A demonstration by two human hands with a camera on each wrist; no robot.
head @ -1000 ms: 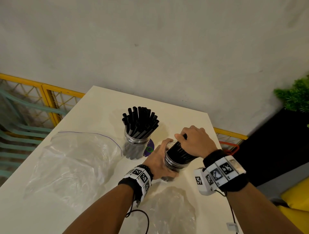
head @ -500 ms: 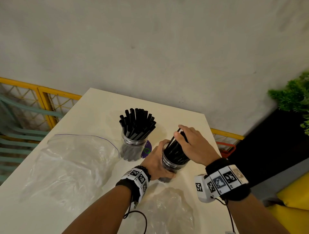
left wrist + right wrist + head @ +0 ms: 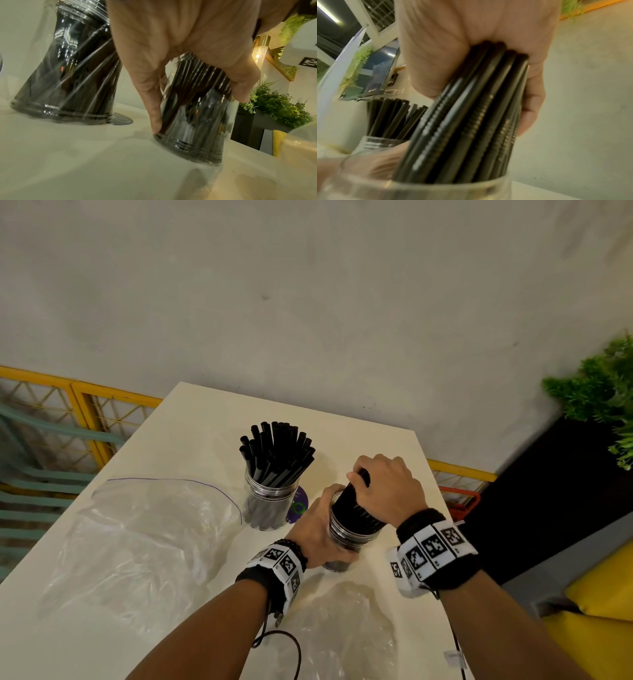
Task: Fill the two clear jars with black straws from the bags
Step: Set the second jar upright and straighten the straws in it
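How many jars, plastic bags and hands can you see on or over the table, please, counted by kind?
Jars: 2 (far jar, near jar)
Plastic bags: 2 (large bag, small bag)
Hands: 2 (left hand, right hand)
Total: 6

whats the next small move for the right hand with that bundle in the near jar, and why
Probably open the right hand and let go of the straws. Their lower ends already sit inside the near jar, which the left hand grips to steady it. The far jar is already full, and both bags look empty.

Soft even light, faint shadows; glare on jar (image 3: 65, 70); right wrist view blurred; wide-angle edge bending.
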